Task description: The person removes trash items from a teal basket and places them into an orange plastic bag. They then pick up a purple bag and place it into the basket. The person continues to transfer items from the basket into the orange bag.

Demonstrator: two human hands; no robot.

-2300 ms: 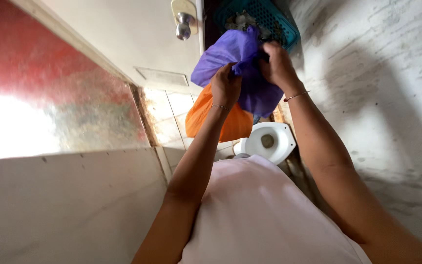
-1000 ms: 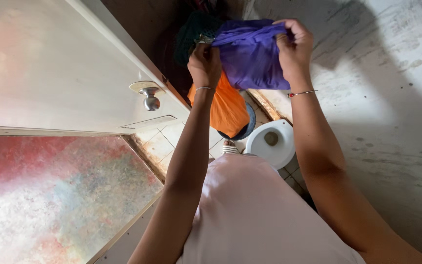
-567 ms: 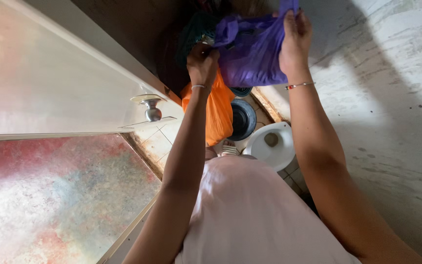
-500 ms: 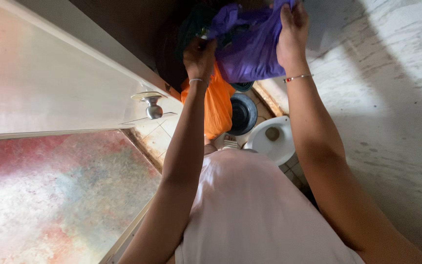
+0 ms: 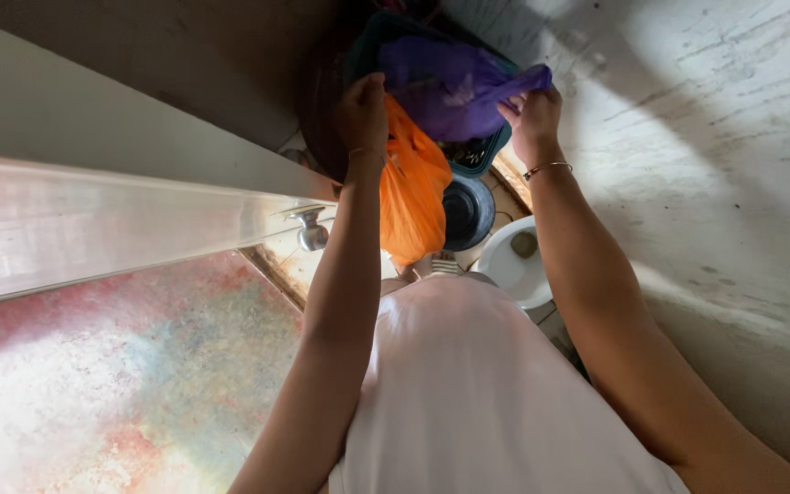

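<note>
At the far left a white door (image 5: pixel 93 210) stands open, its metal knob (image 5: pixel 311 236) jutting toward the person, and below it lies a mottled red and pale floor (image 5: pixel 121 384).

The person's left hand (image 5: pixel 361 114) is raised in front of the chest with its fingers curled shut. It appears to clamp the top of an orange plastic bag (image 5: pixel 411 197), which hangs slack and full below the hand, and it also meets the left rim of a dark teal mesh basket (image 5: pixel 477 155); whether it pinches the purple bag as well cannot be told from this view. Held from the top like this, the orange bag dangles clear of the floor.

Between the two hands a purple plastic bag (image 5: pixel 450 87) sits in the mouth of the basket, its plastic stretched sideways. The right hand (image 5: pixel 532 114), with a thin bracelet (image 5: pixel 546 167) on the wrist, is closed on the purple bag's right corner and pulls it taut toward the basket's right rim, so the bag spreads across the opening rather than bunching.

Under the basket a dark round bucket (image 5: pixel 466 212) stands on the tiled floor, and just to its right is a white floor-level toilet pan (image 5: pixel 525 270), set near the foot of a rough, pale plastered wall (image 5: pixel 706 183) that fills the right side.
</note>
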